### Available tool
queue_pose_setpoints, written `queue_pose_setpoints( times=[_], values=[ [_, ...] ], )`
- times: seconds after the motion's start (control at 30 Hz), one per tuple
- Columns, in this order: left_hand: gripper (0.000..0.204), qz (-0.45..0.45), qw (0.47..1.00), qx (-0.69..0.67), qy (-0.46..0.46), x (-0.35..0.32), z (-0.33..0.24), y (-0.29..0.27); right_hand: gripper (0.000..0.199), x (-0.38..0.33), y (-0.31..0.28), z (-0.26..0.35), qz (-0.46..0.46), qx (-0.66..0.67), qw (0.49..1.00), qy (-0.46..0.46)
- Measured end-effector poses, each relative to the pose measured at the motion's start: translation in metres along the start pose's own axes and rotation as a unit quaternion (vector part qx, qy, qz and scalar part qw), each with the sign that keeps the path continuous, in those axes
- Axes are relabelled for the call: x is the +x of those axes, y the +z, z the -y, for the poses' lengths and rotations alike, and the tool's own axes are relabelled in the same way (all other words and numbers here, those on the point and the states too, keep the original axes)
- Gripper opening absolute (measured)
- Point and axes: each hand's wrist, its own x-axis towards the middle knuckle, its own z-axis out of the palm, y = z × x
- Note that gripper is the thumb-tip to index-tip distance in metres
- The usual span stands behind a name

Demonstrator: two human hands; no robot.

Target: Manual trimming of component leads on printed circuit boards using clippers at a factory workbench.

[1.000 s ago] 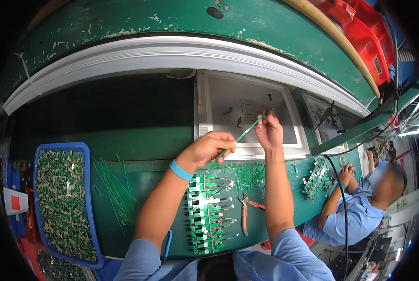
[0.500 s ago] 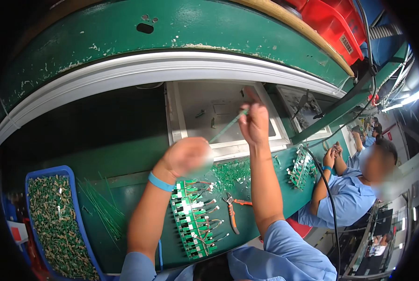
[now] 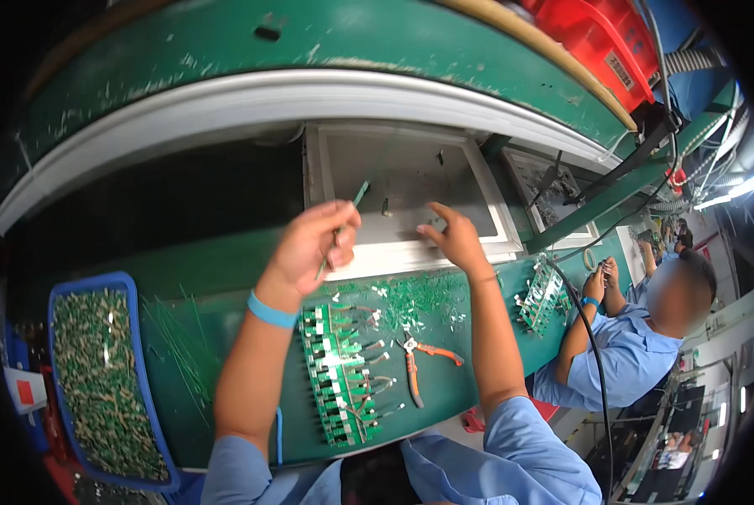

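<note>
Since a moment ago, both of my hands have parted: the thin green strip that stretched between them then now sits in my left hand (image 3: 314,244) alone, and my right hand (image 3: 454,240) has dropped away from it to the front rim of the shallow white tray (image 3: 486,198).

My left fingers are closed around the green strip (image 3: 349,215) — it sticks up and to the right out of my fist, its tip over the tray's near-left corner. A blue wristband (image 3: 271,310) rings that wrist.

My right hand holds nothing; the fingers are loosely spread, the index finger stretched leftward over the tray's lower edge, near a few small dark parts lying inside.

Below my hands, on the green bench (image 3: 225,261), stands a rack of green circuit boards (image 3: 339,379) with wire leads, and just to its right lie orange-handled pliers (image 3: 417,362). A scatter of green snippets (image 3: 410,295) sits between the pliers and the tray. Well off to my left a blue bin (image 3: 99,379) is filled with small green pieces.

At the right a co-worker in a blue shirt (image 3: 621,353) bends over another board (image 3: 541,290) — separate from my own work.
</note>
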Motion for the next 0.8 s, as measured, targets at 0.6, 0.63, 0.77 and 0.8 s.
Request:
queue_pose_setpoints(
  times=[0.6, 0.63, 0.77, 0.8],
  values=[
    [0.015, -0.546, 0.548, 0.622, 0.121, -0.365, 0.063, -0.053, 0.043, -0.019, -0.018, -0.05, 0.053, -0.141, 0.942, -0.299],
    [0.016, -0.567, 0.538, 0.616, 0.099, -0.373, 0.065, -0.053, 0.044, -0.014, -0.013, -0.048, 0.068, -0.135, 0.943, -0.295],
    [0.05, -0.577, 0.515, 0.623, 0.119, -0.363, 0.065, -0.044, 0.054, -0.023, 0.007, -0.07, 0.024, -0.094, 0.947, -0.305],
    [0.053, -0.555, 0.507, 0.651, 0.104, -0.347, 0.06, -0.037, 0.059, -0.038, 0.008, -0.067, -0.004, -0.092, 0.954, -0.286]
  ],
)
